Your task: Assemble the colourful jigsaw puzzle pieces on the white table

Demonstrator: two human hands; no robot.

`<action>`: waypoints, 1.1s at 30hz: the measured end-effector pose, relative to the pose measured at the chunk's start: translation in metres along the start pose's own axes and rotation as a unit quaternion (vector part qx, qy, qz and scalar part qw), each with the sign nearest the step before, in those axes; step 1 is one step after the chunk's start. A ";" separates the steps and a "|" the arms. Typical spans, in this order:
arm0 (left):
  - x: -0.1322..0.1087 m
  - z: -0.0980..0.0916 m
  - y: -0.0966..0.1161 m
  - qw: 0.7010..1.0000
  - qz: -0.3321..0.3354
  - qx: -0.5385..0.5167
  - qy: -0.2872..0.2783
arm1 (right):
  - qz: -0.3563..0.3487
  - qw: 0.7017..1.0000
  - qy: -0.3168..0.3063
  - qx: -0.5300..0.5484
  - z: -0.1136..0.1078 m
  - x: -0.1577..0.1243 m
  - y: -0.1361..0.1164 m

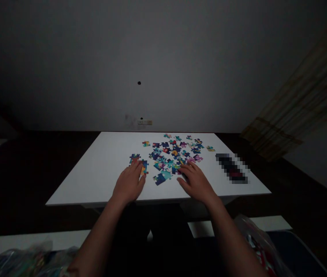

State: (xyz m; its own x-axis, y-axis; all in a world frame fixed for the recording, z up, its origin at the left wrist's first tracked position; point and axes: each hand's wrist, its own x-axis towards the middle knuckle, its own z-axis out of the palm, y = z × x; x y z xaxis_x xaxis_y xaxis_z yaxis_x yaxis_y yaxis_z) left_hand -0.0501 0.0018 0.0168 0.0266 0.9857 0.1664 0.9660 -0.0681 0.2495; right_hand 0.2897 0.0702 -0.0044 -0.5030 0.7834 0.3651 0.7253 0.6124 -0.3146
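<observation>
Colourful jigsaw pieces (166,150) lie in a loose heap on the white table (94,169). My left hand (129,181) rests flat with fingers out on a small joined cluster of jigsaw pieces (135,157) left of the heap, partly covering it. On the heap's near right side, my right hand (194,180) lies over some pieces with its fingers spread. A dark blue and light teal joined pair of pieces (160,179) sits between the hands. What lies under my palms is hidden.
A pixelated dark object (231,169) lies near the table's right edge. Clear plastic bags stand at the lower left (30,261) and lower right (260,246), beside my forearms. Behind the table is a grey wall with a socket strip (144,122); a curtain (290,115) hangs at right.
</observation>
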 end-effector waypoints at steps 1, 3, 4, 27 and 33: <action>-0.001 -0.001 0.001 1.000 -0.004 -0.002 0.017 | -0.010 1.000 0.000 -0.002 -0.001 0.002 -0.006; -0.002 -0.001 0.005 0.999 -0.021 -0.009 0.046 | -0.039 0.999 -0.012 0.001 0.000 0.007 -0.024; -0.002 -0.001 0.006 0.998 -0.034 -0.013 0.060 | -0.052 0.998 -0.022 0.006 0.001 0.010 -0.036; 0.004 -0.005 -0.050 0.995 0.049 -0.075 0.048 | 0.006 0.997 -0.011 0.077 0.028 0.022 -0.082; 0.005 -0.002 -0.056 0.989 0.093 -0.104 0.039 | 0.005 0.997 -0.007 0.081 0.025 0.022 -0.083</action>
State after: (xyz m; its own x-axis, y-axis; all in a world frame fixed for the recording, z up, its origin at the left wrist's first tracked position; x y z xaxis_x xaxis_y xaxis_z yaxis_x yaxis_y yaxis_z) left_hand -0.1042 0.0104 0.0052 0.1717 0.9384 0.3000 0.8722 -0.2864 0.3966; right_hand 0.2065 0.0396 0.0075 -0.5030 0.7908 0.3488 0.6455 0.6121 -0.4568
